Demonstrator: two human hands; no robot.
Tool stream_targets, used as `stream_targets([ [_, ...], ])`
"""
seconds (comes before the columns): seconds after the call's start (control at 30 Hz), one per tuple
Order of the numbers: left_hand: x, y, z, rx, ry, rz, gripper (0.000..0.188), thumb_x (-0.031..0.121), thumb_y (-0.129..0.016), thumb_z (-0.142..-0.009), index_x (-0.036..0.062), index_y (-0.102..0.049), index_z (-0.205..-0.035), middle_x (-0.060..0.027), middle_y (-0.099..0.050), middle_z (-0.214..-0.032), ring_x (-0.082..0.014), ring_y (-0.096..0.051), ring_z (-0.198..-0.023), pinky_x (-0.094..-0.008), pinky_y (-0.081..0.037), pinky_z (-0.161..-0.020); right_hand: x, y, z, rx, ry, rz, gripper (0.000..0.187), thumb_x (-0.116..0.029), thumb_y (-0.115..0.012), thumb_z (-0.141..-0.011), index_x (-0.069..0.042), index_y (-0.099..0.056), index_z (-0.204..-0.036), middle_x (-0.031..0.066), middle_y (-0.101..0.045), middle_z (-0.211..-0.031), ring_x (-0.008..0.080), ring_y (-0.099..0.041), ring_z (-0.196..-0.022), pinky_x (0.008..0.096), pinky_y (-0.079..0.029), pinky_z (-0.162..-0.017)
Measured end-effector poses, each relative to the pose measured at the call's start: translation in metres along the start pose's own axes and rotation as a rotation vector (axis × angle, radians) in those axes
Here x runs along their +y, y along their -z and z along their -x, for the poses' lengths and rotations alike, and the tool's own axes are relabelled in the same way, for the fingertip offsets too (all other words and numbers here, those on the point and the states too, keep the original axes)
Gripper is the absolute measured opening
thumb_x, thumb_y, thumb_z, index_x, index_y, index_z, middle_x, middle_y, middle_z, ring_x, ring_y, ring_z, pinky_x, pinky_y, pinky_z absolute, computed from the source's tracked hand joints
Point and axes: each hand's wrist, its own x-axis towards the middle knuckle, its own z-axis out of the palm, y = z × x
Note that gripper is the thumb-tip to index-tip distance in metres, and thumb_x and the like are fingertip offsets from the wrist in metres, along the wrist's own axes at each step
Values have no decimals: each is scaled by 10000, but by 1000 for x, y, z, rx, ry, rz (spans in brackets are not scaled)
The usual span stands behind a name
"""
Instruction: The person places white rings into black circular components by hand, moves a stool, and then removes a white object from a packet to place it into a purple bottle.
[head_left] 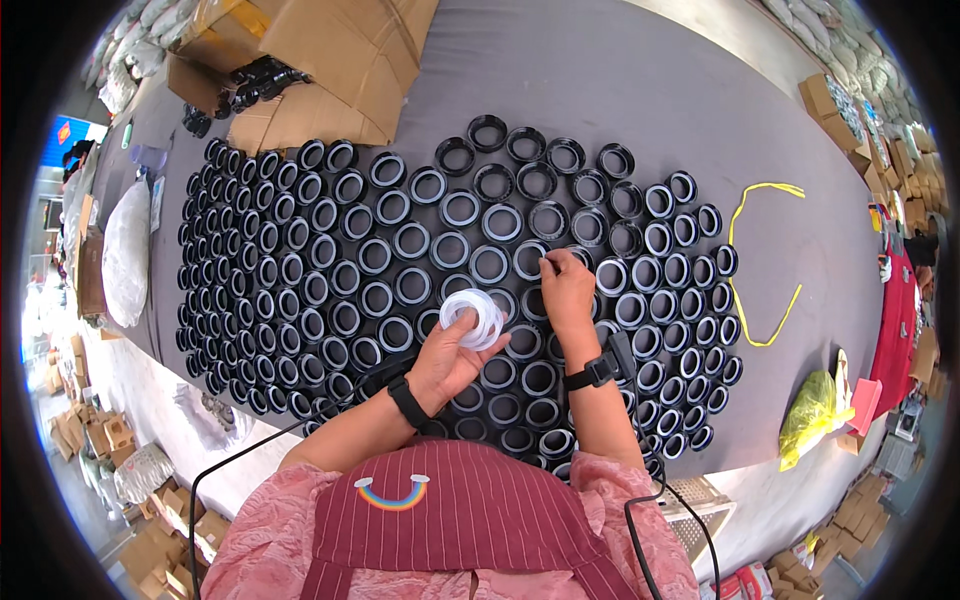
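Note:
My left hand (445, 365) is closed around a small stack of translucent white rings (487, 318), held above the table in front of me. To its right, my right hand (570, 295) has thumb and fingers pinched together at the edge of a white ring (516, 262) that lies inside a black ring cap. Part of that rim is hidden behind the fingertips. Around both hands, many black ring caps stand in close rows, most with a pale ring inside. Toward the far side, several black caps (471, 131) show no pale ring.
An open cardboard box (345, 60) with black parts stands at the back left of the grey table (640, 80). Yellow strapping (737, 260) lies on the right, beyond a yellow plastic bag (815, 405). Black cables (200, 470) hang beside both my arms.

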Motion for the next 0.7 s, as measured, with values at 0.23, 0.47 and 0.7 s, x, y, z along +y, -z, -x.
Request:
stream_targets([
  [0.23,-3,-4,-8,-72,-7,14,323,199,-506,-933,35,-480,-1210,-107,-548,-1210,-251,-523,-1151,-470,-426,-996,-16,17,35,-333,-212,-554,193,-144,-632,-832,3,-650,-955,48,-657,-773,164,-597,-655,293,-475,-629],
  [0.47,-10,-6,-13,-82,29,90,339,203,-497,-937,38,-459,-1230,-99,-537,-1219,-241,-524,-1132,-435,-430,-995,-38,35,57,-510,-565,-973,147,-99,-651,-830,12,-657,-926,-7,-606,-700,39,-498,-542,161,-372,-481],
  [0.7,-15,-2,-15,-78,24,32,346,214,-514,-926,40,-462,-1220,-106,-543,-1201,-259,-542,-1105,-452,-458,-962,-33,42,61,-556,-551,-897,173,-81,-657,-813,13,-644,-958,4,-616,-699,46,-508,-532,172,-392,-468],
])
